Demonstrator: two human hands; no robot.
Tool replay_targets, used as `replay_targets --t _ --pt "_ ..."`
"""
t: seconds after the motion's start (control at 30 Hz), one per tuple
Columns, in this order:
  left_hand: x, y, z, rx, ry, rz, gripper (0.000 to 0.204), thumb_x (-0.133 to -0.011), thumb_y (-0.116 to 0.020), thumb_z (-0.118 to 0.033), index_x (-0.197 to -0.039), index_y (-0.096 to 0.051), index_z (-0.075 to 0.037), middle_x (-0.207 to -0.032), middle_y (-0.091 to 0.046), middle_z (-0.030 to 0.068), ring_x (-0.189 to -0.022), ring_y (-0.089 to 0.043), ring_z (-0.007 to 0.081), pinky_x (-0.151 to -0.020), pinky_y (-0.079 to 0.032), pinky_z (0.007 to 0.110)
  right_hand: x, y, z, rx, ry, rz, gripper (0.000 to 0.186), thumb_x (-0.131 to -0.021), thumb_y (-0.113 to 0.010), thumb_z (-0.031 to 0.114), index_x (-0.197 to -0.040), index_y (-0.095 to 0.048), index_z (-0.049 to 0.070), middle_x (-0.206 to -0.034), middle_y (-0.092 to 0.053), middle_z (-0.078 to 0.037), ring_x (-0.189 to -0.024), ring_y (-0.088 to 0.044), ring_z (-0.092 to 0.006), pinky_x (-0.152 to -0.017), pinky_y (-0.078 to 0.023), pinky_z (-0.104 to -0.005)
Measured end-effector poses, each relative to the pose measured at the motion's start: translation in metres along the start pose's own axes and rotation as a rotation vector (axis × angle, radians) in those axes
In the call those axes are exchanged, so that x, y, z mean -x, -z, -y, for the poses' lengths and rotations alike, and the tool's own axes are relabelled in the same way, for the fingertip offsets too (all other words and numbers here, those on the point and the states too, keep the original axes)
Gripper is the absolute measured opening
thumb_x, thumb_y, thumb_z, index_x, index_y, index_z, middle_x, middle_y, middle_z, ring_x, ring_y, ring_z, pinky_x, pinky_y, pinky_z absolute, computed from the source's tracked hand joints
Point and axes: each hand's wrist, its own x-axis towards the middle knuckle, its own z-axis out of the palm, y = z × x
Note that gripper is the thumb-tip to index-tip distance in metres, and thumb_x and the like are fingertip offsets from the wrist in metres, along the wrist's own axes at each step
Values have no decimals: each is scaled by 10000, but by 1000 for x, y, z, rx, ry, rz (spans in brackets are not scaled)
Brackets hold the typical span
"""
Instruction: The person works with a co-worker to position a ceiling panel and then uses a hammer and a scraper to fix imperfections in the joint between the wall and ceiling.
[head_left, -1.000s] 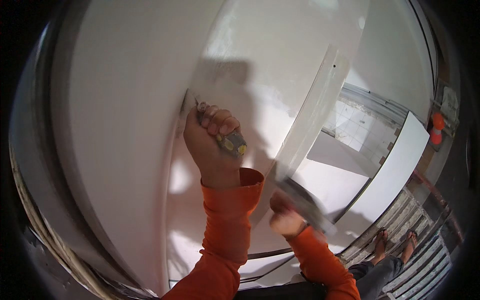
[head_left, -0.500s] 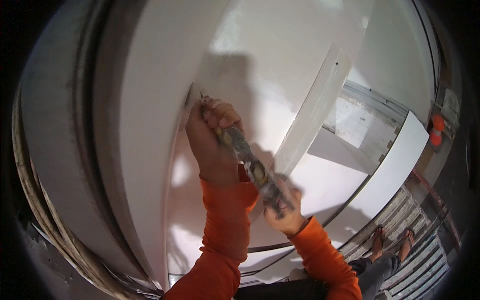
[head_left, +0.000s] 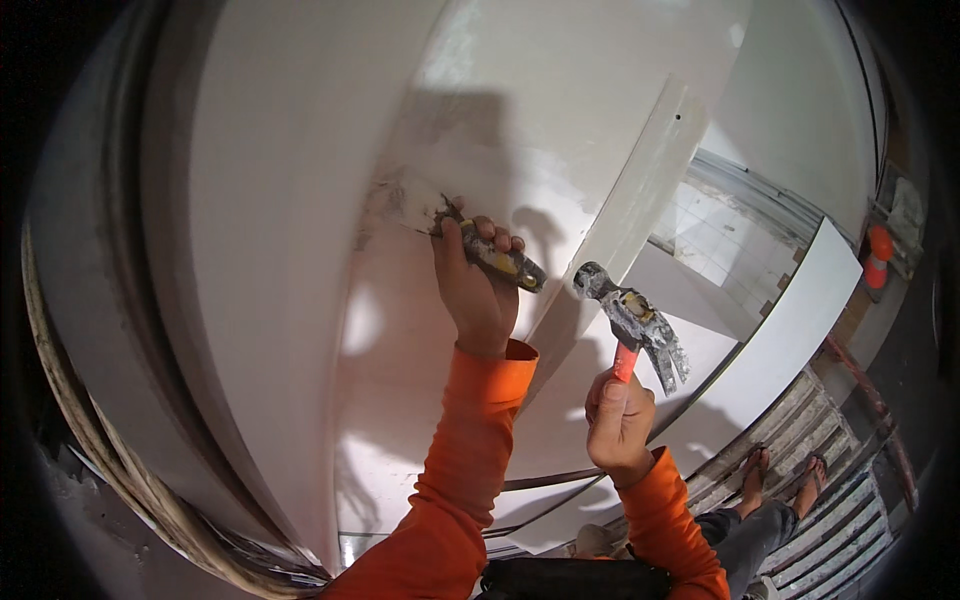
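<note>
Head view shows the left hand (head_left: 478, 290) clenched around the handle of a putty knife (head_left: 450, 232), its blade laid flat against the white wall (head_left: 280, 200) toward ten o'clock of the hand. The blade is smeared with pale filler and sits on a rough grey patch (head_left: 420, 190) of the wall surface. At four o'clock from that hand, well apart from it, the right hand (head_left: 617, 420) grasps the orange handle of a claw hammer (head_left: 635, 320); the hammer head points up toward eleven o'clock, near the butt end of the knife handle but not touching it. A pale strip of trim (head_left: 640, 190) leans across the wall just beyond the hammer, running toward one o'clock. Both sleeves are orange. Far at three o'clock stands an orange cone (head_left: 877, 255), and at five o'clock bare feet in sandals (head_left: 785, 470) rest on slatted planks (head_left: 840, 520).

By the look of it, the step in hand is driving or scraping with the blade at the rough patch, the hammer poised to tap the knife's end. A next move would call for the blade kept flat and steady, and a short, square tap so the knife does not skid or gouge the wall.
</note>
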Motion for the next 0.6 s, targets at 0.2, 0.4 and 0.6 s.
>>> replay_targets --t 0.2,0.4,0.6 --pt "-12 1 -9 9 -27 18 197 -1055 -425 -299 -1181 -468 -153 -838 -494 8 -731 -482 147 -715 -451 355 1 -10 -10 -43 -5 -18 427 -1060 -367 343 -751 -428 54 -543 -427 -11 -455 -389 -76 -419 -291 -244" --pt "-15 -9 -21 16 -19 6 173 -1050 -422 -275 -1169 -469 -158 -824 -468 0 -717 -461 135 -692 -440 338 9 -28 -20 -435 -149 -102 514 -1030 -315 539 -831 -406 74 -525 -396 -37 -422 -361 -129 -407 -293 -274" --pt "-20 -9 -9 49 -1 27 166 -1053 -427 -280 -1146 -467 -148 -817 -455 -2 -712 -461 136 -695 -443 344 18 -84 -37 -673 -316 -154 578 -1006 -269 628 -838 -403 91 -503 -394 -63 -396 -371 -179 -401 -336 -304"
